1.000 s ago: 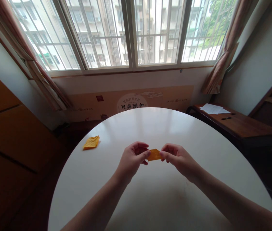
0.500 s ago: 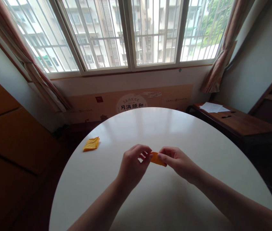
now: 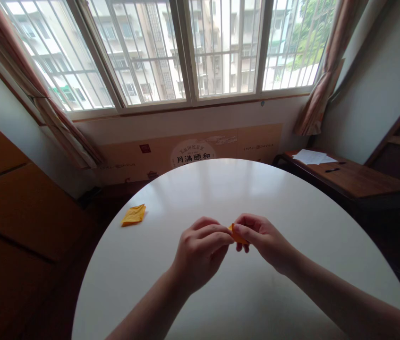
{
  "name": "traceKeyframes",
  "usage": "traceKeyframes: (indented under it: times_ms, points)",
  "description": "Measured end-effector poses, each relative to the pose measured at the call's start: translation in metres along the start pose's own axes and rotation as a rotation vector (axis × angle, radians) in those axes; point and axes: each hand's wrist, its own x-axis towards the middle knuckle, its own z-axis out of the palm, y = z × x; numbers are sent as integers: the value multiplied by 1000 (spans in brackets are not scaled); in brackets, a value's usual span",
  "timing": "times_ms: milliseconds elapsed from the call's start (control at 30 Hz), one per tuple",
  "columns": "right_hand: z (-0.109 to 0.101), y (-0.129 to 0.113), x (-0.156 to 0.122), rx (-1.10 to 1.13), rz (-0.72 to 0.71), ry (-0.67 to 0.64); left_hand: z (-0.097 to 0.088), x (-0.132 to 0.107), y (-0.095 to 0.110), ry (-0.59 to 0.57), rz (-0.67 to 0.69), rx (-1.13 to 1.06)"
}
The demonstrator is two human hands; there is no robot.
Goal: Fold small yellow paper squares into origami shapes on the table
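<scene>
Between my two hands, over the middle of the white round table [image 3: 200, 193], is a small orange folded piece [image 3: 239, 236] that looks like paper. My right hand [image 3: 261, 236] pinches it, thumb on the near face and some fingertips showing below. From the other side, my left hand [image 3: 203, 248] is closed at its left end, fingers bent over it and hiding part of it. Whether it is paper or thin cloth I cannot tell for certain. A creased yellow-orange folded square [image 3: 133, 215] lies at the table's left edge, apart from both hands.
Beyond the table stands a barred window [image 3: 185, 101] with tied curtains on both sides. On the right is a low wooden table [image 3: 370, 179] with white papers [image 3: 313, 157] and a dark pen [image 3: 332, 170]. A wooden cabinet [image 3: 4, 203] stands on the left.
My left hand has moved right and turned, its fingers now reaching over the orange piece's left end. Less of the piece shows, and its left end looks bent up. The view has shifted slightly.
</scene>
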Motion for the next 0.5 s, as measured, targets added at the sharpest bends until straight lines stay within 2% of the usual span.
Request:
traceKeyframes:
  times_ms: [100,300,400,500]
  points:
    - [1,-1,-1,29,6,-10,0,1,-2,4,88,-5]
    - [-1,1,-2,62,44,-39,-6,5,2,-74,133,8]
    - [-2,0,-1,58,35,-51,-6,6,5,-94,93,-42]
    - [-2,-2,-1,57,23,-39,-3,5,6,-28,-31,-132]
